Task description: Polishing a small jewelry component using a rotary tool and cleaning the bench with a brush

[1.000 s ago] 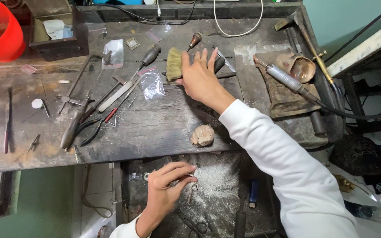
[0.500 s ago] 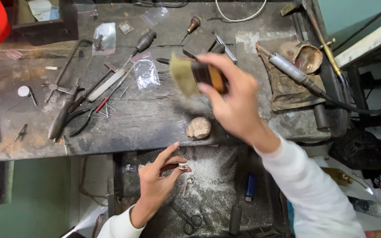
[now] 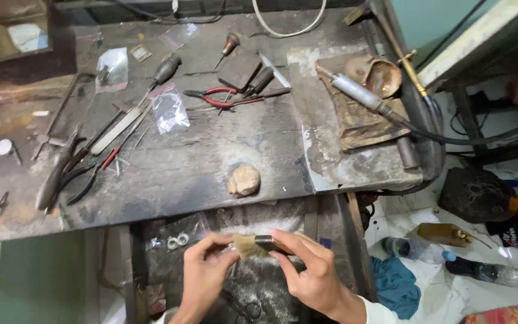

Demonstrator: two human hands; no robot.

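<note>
My right hand [image 3: 310,273] grips a small brush [image 3: 258,245] with tan bristles and a dark handle, held over the open drawer [image 3: 223,282] below the workbench. My left hand [image 3: 205,273] pinches something small against the bristles; the piece itself is hidden by my fingers. Two small metal rings [image 3: 177,242] lie on a plastic bag in the drawer, just left of my left hand. Scissors [image 3: 244,307] lie in the drawer under my hands.
The worn workbench [image 3: 199,162] holds a tan lump [image 3: 244,180], red-handled pliers [image 3: 214,96], small plastic bags [image 3: 169,111], files and gravers. A torch handpiece [image 3: 361,95] with hose rests on the right. Bottles [image 3: 415,247] and cloth lie on the floor.
My right hand lifted the brush off the bench and brought it down to the drawer. The left hand rose to meet the bristles. The view shifted down.
</note>
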